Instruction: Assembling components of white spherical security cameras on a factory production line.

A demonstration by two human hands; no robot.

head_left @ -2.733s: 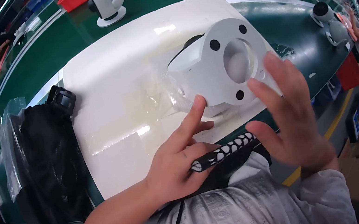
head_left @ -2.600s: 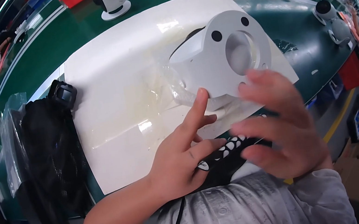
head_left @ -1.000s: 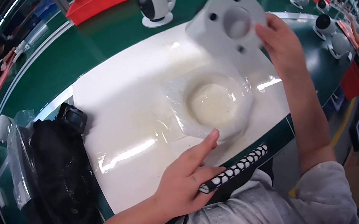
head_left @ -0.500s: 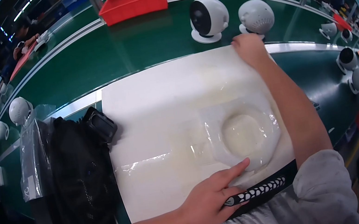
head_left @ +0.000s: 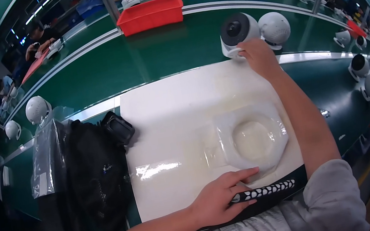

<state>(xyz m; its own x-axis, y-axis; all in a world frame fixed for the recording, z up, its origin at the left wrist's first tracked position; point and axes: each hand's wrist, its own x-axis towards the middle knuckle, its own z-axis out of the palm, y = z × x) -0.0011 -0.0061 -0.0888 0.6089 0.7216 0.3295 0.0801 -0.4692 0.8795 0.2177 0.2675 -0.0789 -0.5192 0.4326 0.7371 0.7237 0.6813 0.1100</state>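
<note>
R hand (head_left: 257, 55) now stretched to the far belt (head_left: 156, 57), fingers on the white dome unit (head_left: 236, 32) w/ dark lens, no longer over the pad; grasp or release: can't tell. L hand (head_left: 218, 202) flat, open on clear plastic film (head_left: 251, 139), empty since 1 s ago.

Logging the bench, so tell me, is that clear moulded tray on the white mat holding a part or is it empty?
Empty. The clear tray shows only its bare round hollow; the left hand rests at its near edge.

Right arm now stretched to the far belt

The right hand (head_left: 257, 55) has left the mat (head_left: 171, 117) and set the white camera (head_left: 236, 32) on the green belt (head_left: 137, 60); the clear tray (head_left: 252, 139) lies bare.
</note>
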